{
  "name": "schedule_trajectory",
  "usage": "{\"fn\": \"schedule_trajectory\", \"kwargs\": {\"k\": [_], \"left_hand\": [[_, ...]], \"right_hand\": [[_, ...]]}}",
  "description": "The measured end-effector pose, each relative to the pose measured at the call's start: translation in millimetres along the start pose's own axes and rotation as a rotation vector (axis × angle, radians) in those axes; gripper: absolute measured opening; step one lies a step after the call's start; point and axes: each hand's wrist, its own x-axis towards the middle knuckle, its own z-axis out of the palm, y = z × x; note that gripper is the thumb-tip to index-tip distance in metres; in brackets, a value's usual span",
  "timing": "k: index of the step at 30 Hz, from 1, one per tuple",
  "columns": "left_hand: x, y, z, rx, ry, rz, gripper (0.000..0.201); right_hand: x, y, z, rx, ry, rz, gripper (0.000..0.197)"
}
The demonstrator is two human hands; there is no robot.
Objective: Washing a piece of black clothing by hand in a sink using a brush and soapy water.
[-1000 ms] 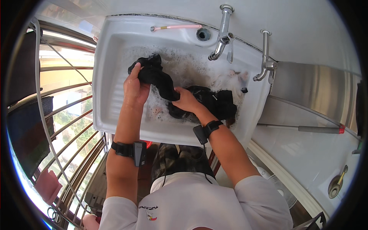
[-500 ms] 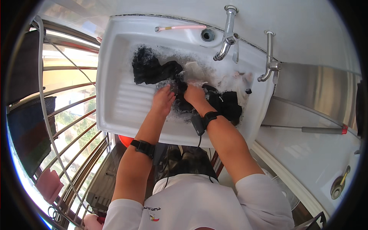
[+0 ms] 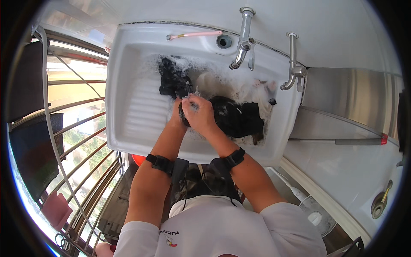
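Note:
A soaked black garment [image 3: 237, 116] lies bunched across the white sink [image 3: 128, 132], with one part spread at the left and a larger heap at the right. My left hand [image 3: 177, 115] is closed around its narrow middle, fingers mostly hidden behind the cloth and the other hand. Pressed close beside it, my right hand [image 3: 200, 115] is curled into a fist on the same stretch of cloth, with suds on its fingers. Pale wet cloth [image 3: 209, 83] sits in foamy water behind the black fabric.
Two metal taps [image 3: 244, 43] [image 3: 293, 64] rise over the sink's back and right side. A pink-handled brush [image 3: 195, 34] rests on the back ledge near a drain hole [image 3: 224, 41]. Window bars [image 3: 81, 115] stand at left, a grey-handled pole [image 3: 359, 141] at right.
My right hand has moved left and nearer me, up against my left hand, and closed on the cloth. The left part of the garment has been drawn in and turned.

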Motion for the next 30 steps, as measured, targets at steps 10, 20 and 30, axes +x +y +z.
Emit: {"fn": "schedule_trajectory", "kwargs": {"k": [10,20,30], "left_hand": [[-76.0,98.0,109.3,-0.018,0.138,0.157,0.024],[-52.6,106.8,37.0,-0.044,0.308,0.363,0.036],[-49.1,4.6,49.8,0.081,0.414,-0.252,0.055]], "right_hand": [[29.8,75.2,-19.0,0.786,-0.421,0.44,0.07],[1.8,111.0,-12.0,-0.614,-0.264,0.293,0.059],[-4.0,53.1,-60.7,0.758,-0.11,0.603,0.041]]}}
